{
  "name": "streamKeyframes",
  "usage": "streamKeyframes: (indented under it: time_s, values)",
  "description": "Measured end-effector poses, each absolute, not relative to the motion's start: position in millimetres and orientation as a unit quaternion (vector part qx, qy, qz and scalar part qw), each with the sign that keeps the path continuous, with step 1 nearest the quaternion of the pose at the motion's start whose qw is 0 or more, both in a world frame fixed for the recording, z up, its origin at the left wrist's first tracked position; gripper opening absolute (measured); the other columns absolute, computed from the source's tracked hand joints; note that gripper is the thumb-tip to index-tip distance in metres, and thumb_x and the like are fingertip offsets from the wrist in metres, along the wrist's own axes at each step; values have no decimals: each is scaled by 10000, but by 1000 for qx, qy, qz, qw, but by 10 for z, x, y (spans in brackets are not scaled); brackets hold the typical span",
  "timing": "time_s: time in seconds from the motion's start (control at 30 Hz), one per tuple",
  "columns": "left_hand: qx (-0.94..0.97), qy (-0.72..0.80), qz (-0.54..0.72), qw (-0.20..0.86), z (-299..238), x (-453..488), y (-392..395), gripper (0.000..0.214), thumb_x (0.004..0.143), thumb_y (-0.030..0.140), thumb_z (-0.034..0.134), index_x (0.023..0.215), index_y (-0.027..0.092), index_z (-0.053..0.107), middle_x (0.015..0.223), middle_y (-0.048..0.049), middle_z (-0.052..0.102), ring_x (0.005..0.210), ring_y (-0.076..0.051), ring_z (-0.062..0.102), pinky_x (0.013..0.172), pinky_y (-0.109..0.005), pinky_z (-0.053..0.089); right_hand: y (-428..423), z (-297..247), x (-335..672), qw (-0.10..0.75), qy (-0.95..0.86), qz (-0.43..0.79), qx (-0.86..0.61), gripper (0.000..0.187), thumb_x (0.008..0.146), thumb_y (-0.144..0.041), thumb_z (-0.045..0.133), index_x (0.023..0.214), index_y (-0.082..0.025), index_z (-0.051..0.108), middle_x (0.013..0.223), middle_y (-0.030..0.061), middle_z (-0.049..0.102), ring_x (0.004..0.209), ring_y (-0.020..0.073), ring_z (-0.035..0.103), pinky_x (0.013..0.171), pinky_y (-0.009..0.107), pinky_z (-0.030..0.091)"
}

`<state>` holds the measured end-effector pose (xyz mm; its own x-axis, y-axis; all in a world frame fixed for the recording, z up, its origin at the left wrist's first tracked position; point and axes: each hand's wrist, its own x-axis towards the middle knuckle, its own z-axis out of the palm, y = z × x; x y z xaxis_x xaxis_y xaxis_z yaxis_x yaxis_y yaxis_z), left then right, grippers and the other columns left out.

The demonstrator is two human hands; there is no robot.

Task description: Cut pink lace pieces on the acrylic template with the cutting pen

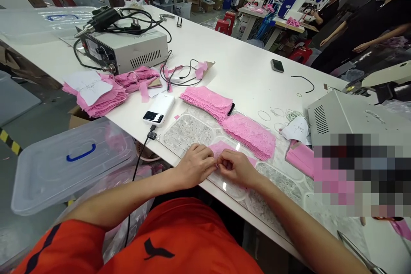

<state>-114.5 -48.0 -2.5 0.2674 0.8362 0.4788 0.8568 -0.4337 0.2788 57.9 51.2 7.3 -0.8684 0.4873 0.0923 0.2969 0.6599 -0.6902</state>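
My left hand (196, 164) and my right hand (236, 167) meet at the table's near edge, fingertips almost touching. Both are closed in a pinch at the edge of a pink fabric piece (221, 145), which lies partly hidden beneath them on a clear template (239, 193). What exactly sits between the fingertips is too small to see fully. Just beyond my hands are two stacks of pink lace pieces, one nearer (250, 135) and one further left (207, 102).
A white power bank (159, 109) with a cable lies left of the template. Behind it stands a grey control box (138, 49) bearing a black handheld tool (104, 19). More pink pieces (99, 94) lie at the table's left edge. Another grey machine (356, 113) stands right; a person (369, 30) is beyond.
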Motion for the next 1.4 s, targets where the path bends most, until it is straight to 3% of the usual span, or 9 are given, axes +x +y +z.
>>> streamKeyframes:
  time_s: [0.43, 0.63, 0.73, 0.9, 1.0, 1.13, 1.27, 1.4]
  values:
    - [-814, -493, -300, 54, -33, -1179, -452, 192, 932, 178, 491, 803, 186, 633, 855, -23, 645, 829, -151, 552, 824, -327, 380, 571, 237, 546, 131, -842, 460, -249, 97, 672, -96, 483, 632, -184, 492, 563, -56, 446, 519, 63, 377, 482, 193, 314]
    - [-834, -474, -281, 7, 101, -1285, -446, 179, 919, 187, 484, 855, 170, 651, 897, -50, 662, 846, -160, 572, 865, -346, 395, 552, 625, 820, -7, -849, 492, -190, 120, 696, -90, 506, 615, -177, 520, 614, -42, 506, 553, 63, 412, 514, 197, 335]
    - [-846, -445, -292, 6, 140, -1248, -398, 180, 928, 167, 480, 932, 166, 659, 942, -60, 681, 877, -168, 591, 868, -350, 411, 459, 656, 1091, 35, -859, 432, -272, 133, 714, -72, 512, 658, -180, 566, 644, -33, 537, 573, 68, 441, 533, 199, 356]
    - [-906, -329, -265, -27, 104, -974, -306, 259, 940, 158, 446, 1120, 174, 632, 1199, -87, 656, 1161, -212, 558, 1024, -399, 386, 210, 378, 1441, 141, -849, 352, -367, 121, 824, -173, 537, 767, -192, 641, 711, 4, 593, 580, 82, 494, 529, 213, 393]
    - [-923, -305, -233, -29, 59, -824, -259, 268, 950, 187, 453, 1163, 173, 616, 1241, -83, 639, 1230, -240, 521, 1066, -434, 359, 99, 232, 1495, 166, -853, 311, -385, 124, 851, -204, 535, 791, -193, 642, 722, 13, 593, 594, 89, 512, 540, 217, 411]
    - [-922, -307, -235, -24, 43, -724, -231, 196, 949, 207, 495, 1079, 185, 640, 1161, -74, 664, 1177, -233, 542, 1039, -421, 366, 44, 176, 1486, 164, -858, 285, -395, 91, 851, -214, 548, 809, -195, 627, 744, 14, 590, 592, 89, 518, 552, 223, 436]
    - [-902, -352, -247, -45, 42, -595, -226, 136, 936, 246, 534, 985, 173, 638, 983, -63, 653, 961, -189, 574, 882, -337, 416, 42, 188, 1495, 181, -849, 300, -396, 60, 835, -191, 559, 838, -192, 619, 743, 6, 587, 584, 84, 519, 548, 218, 439]
    - [-899, -372, -230, -22, -8, -444, -199, 148, 927, 212, 533, 812, 164, 612, 834, -41, 605, 809, -184, 529, 738, -322, 391, 61, 208, 1508, 179, -842, 310, -403, 64, 808, -153, 564, 811, -190, 617, 726, -2, 579, 570, 79, 494, 536, 215, 416]
